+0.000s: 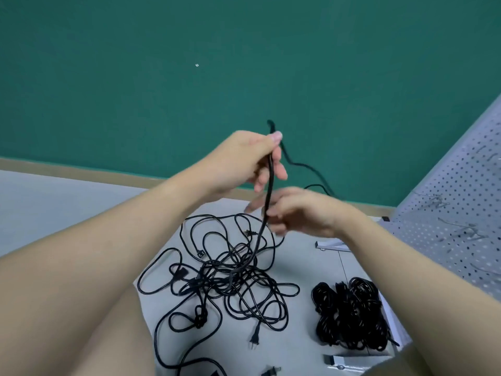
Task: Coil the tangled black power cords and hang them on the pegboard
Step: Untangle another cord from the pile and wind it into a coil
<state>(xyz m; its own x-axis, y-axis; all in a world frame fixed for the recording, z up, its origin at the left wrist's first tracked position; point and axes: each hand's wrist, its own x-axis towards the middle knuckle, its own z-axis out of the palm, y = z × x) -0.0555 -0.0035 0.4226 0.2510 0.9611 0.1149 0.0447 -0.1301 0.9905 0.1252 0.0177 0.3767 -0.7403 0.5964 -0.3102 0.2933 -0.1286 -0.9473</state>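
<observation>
A tangled pile of black power cords [230,278] lies on the grey floor in front of me. My left hand [252,161] is raised above it and pinches a doubled length of black cord [268,191] that hangs down into the tangle, its loop sticking up past my thumb. My right hand [295,213] is lower and to the right, fingers curled around the same hanging cord, blurred. Several coiled black cords [349,313] lie bundled to the right. The white pegboard [458,213] with metal hooks leans at the right edge.
A green wall [189,77] with a beige skirting rises behind the floor. White metal feet of the pegboard stand [330,244] rest on the floor by the coils. Loose plugs [254,340] lie near my knees, which fill the lower corners.
</observation>
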